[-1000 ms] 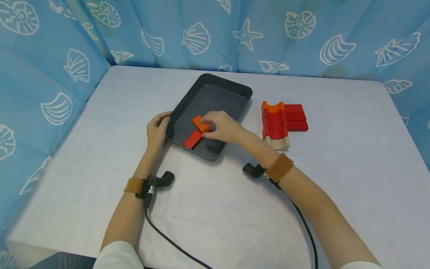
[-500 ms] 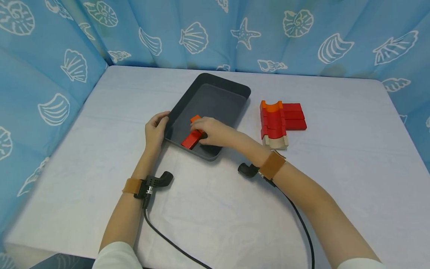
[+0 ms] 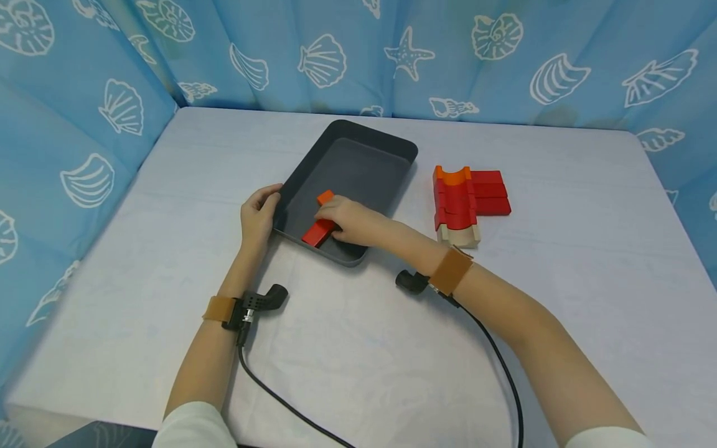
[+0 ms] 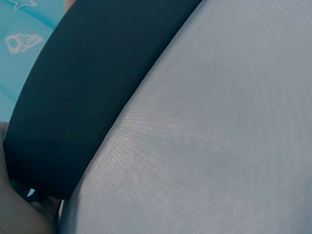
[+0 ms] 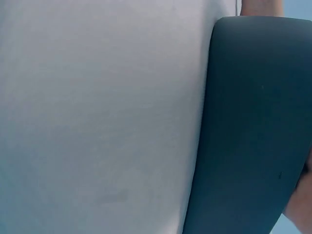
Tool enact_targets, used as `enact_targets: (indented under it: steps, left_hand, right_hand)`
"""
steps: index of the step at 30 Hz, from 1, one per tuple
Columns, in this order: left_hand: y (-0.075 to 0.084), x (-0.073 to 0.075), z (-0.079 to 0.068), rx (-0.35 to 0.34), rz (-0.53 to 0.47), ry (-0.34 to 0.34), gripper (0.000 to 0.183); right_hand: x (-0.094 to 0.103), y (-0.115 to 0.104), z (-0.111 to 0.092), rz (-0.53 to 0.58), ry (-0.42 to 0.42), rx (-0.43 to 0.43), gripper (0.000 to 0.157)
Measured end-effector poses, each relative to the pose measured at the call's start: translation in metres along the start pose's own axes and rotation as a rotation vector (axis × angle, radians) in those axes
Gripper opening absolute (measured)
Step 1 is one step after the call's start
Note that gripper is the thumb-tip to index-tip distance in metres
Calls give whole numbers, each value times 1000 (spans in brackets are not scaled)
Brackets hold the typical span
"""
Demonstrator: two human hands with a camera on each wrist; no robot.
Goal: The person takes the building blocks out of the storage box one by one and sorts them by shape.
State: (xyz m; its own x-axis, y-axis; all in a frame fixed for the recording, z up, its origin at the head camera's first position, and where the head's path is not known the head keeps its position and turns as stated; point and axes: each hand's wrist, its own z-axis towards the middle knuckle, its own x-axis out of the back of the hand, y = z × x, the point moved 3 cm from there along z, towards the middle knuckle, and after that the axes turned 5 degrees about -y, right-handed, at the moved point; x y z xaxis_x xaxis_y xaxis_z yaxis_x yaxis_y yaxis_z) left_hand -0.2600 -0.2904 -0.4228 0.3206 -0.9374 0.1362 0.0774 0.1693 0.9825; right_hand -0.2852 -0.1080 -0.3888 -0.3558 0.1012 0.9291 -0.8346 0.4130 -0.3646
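Observation:
A dark grey tray (image 3: 366, 167) lies at an angle on the white-covered table. My left hand (image 3: 259, 218) grips its left rim near the front corner; in the left wrist view this hand (image 4: 24, 209) shows at the tray's corner. Inside the tray's near end my right hand (image 3: 354, 221) pinches a red block (image 3: 318, 233), fingers on its far side and thumb on the near side. An orange block (image 3: 325, 197) lies just beyond, partly hidden by the fingers. In the right wrist view the tray's outer wall (image 5: 253, 107) covers most of the right hand.
Right of the tray stands a group of blocks: a red grooved row (image 3: 458, 202) with an orange piece (image 3: 454, 177) at its far end, a pale wooden piece (image 3: 460, 236) at its near end, and flat red blocks (image 3: 492, 194) alongside. A shell-patterned blue curtain (image 3: 358, 56) hangs behind.
My right hand has moved slightly left from the orange block and its fingers have closed around the red block. The left hand stays on the tray's rim.

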Motion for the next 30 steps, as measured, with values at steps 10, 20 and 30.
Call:
enact_targets:
  steps: [10, 20, 30]
  left_hand:
    - [1, 0, 0, 9, 0, -13, 27]
    - [2, 1, 0, 4, -6, -4, 27]
    - [2, 0, -2, -14, -17, -21, 27]
  right_hand:
    - [0, 3, -2, 22, 44, -22, 31]
    - [-1, 5, -2, 29, 67, -11, 28]
    - [0, 5, -5, 54, 74, -13, 26]
